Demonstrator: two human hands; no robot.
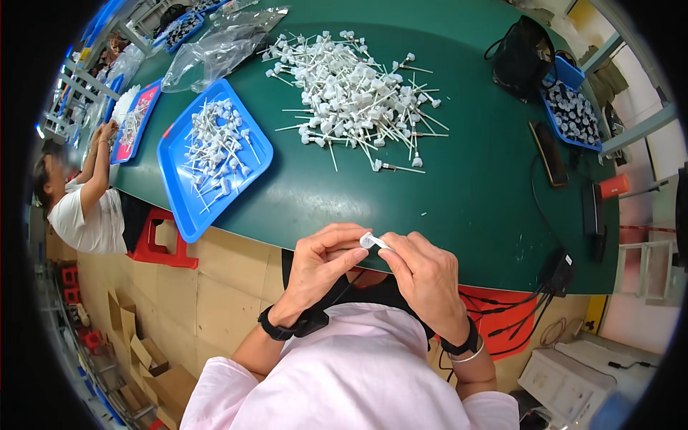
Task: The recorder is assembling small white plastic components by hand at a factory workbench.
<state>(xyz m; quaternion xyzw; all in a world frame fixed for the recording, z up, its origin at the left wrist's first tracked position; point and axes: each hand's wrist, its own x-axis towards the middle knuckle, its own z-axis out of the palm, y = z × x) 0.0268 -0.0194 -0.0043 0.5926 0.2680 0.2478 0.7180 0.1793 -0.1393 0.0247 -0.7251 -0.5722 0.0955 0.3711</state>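
Note:
In front of my chest, at the near edge of the green table, both hands meet around one small white pump head, its thin white part pointing right. My left hand pinches its round end between thumb and fingers. From the other side, my right hand grips the thin part, and the fingers hide some of it. Beyond the hands lies a loose pile of similar white pump heads with thin tubes. To the left, a blue tray holds more of them, lying in all directions.
A clear plastic bag lies at the far left. On the right are a black bag, a tray of dark-and-white parts, a phone and a cabled black box. A co-worker sits left beside a red stool.

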